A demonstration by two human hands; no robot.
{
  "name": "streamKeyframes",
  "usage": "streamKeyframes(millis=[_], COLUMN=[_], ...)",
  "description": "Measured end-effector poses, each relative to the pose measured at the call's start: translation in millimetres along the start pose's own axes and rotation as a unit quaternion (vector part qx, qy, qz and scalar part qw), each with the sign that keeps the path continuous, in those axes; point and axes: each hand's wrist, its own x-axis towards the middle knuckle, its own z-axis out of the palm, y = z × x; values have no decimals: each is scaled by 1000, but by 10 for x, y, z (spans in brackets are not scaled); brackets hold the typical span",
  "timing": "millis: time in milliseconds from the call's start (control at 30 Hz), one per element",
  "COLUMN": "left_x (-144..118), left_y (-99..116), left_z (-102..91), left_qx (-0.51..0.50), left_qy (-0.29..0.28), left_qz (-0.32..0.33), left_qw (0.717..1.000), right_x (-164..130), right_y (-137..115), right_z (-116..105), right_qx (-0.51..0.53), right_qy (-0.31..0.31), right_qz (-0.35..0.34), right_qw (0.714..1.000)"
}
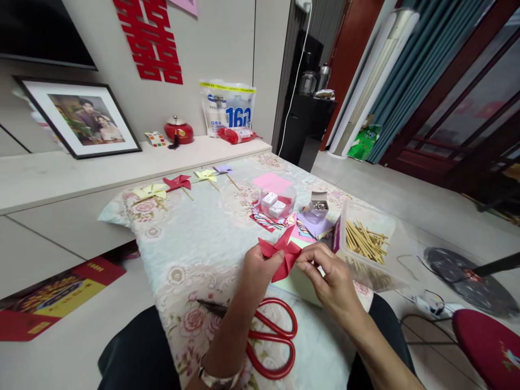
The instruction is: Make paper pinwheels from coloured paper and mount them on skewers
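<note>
- A red paper pinwheel (280,252), half folded, sits just below the centre of the frame, held up off the bench (203,238) between both hands.
- It looks light, thin and soft; I judge it would crease or tear under a hard pinch, so the folded points and the middle where the flaps meet are the places to hold it.
- It has no clear long axis; its pointed flaps fan out from the middle, one tip aimed up and to the right.
- The left hand (260,271) has its grip closed on the left flaps, thumb on top.
- The right hand (329,276) pinches the right edge with its fingertips, grip closed on the paper.
- Red scissors (270,338) lie on the flowered cloth under the wrists, at lower centre.
- A clear box of wooden sticks (365,241) stands right of the hands; stacked coloured paper (284,216) lies just above them.
- Four finished pinwheels (179,184) lie in a row along the far edge, upper left of centre.
</note>
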Motion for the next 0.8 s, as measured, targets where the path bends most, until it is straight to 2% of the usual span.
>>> streamKeyframes(millis=[67,167,333,500,633,800], left_x=[-4,-10,-26,-35,-36,-43], left_y=[-14,6,79,66,59,97], left_z=[14,42,70,63,56,63], left_qx=[-5,-4,-9,-15,-22,-15], left_qy=[-8,-12,-18,-12,-20,-16], left_qz=[2,-3,-3,3,5,-1], left_qw=[1000,1000,1000,1000,1000,1000], right_x=[14,24,30,36,38,20], right_y=[2,24,69,86,99,150], right_z=[16,62,154,199,219,244], right_qx=[-38,-72,-1,75,105,126], right_qy=[19,51,44,41,47,65], right_qz=[-38,-47,17,79,107,109], right_qw=[998,995,999,993,988,984])
